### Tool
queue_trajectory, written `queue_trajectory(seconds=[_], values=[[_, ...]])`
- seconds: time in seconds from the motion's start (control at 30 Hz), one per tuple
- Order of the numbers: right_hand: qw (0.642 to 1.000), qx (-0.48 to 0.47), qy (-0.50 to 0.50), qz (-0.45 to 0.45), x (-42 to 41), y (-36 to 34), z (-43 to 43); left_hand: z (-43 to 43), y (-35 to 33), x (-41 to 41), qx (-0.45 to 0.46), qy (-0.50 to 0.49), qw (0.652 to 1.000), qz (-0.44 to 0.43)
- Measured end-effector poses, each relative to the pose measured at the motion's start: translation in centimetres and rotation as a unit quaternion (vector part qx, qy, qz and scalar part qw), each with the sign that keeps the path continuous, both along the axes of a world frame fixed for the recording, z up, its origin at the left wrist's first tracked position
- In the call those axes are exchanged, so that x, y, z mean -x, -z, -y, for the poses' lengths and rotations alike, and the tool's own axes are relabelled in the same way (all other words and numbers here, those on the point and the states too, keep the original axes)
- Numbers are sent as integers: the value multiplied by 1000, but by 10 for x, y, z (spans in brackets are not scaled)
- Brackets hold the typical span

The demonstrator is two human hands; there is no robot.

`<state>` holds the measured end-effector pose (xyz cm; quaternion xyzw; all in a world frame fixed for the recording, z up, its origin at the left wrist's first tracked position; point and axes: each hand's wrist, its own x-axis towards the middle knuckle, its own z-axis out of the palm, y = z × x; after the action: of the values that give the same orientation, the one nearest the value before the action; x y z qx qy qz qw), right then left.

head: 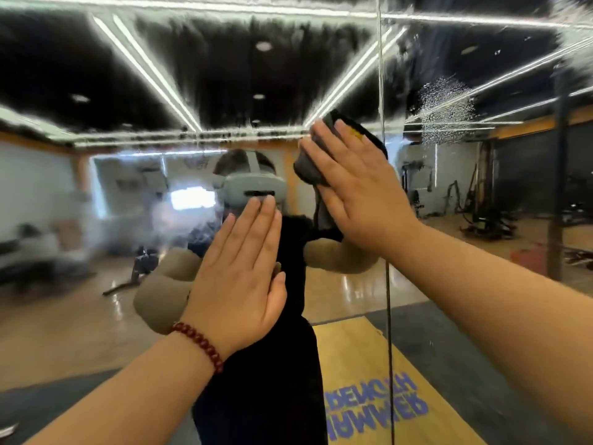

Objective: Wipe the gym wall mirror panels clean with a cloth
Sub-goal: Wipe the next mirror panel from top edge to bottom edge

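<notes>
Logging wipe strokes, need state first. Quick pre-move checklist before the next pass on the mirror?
1. Cloth under the working hand: ok, the right hand presses it flat on the glass with straight fingers.
2. Cloth spread flat: not ok, it is bunched and part hangs below the palm.
3. Left hand clear of the wipe path: ok, it rests flat on the glass, lower and to the left.
4. Seam between panels: ok, visible just right of the cloth.
5. Spray droplets on the right panel: not ok, still unwiped.
6. Left panel clean: not ok, streaks and haze show.
</notes>
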<state>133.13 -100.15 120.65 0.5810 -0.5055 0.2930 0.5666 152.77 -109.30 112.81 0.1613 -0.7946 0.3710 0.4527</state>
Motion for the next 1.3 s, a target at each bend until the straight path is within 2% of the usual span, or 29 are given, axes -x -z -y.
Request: queue_trajectory(seconds=[0.07, 0.2, 0.3, 0.43, 0.53, 0.67, 0.73, 0.9, 1.0, 1.1, 1.23, 1.3], values=[[1000, -4, -8, -2, -4, 48, 1, 1, 10, -1, -15, 8, 1000, -6], [994, -103, 40, 21, -21, 171, -12, 0, 46, -8, -42, 4, 999, 22], [993, -100, 38, 43, -33, 153, -8, -1, 67, -10, -49, -7, 998, 33], [994, -18, 14, 104, -46, 90, 14, -2, 77, -3, -54, -13, 998, -3], [993, 3, 25, 111, -39, 128, 13, 0, 84, 1, -48, -22, 998, -16], [988, -47, 60, 138, -33, 223, -4, 2, 84, 3, -39, -29, 999, -24], [984, -52, 59, 162, -37, 230, -4, 2, 85, 4, -37, -30, 999, -26], [966, 31, 7, 257, -43, 124, 11, 0, 84, 7, -25, -42, 998, -39], [970, 56, -3, 238, -34, 97, 13, 0, 84, 6, -29, -45, 998, -44], [976, 37, 3, 215, -31, 132, 11, -1, 85, 7, -30, -45, 998, -46], [980, -45, 37, 189, -39, 227, 2, -1, 84, 7, -30, -46, 997, -46], [975, -53, 50, 210, -46, 246, 0, -2, 83, 6, -36, -49, 997, -41]])
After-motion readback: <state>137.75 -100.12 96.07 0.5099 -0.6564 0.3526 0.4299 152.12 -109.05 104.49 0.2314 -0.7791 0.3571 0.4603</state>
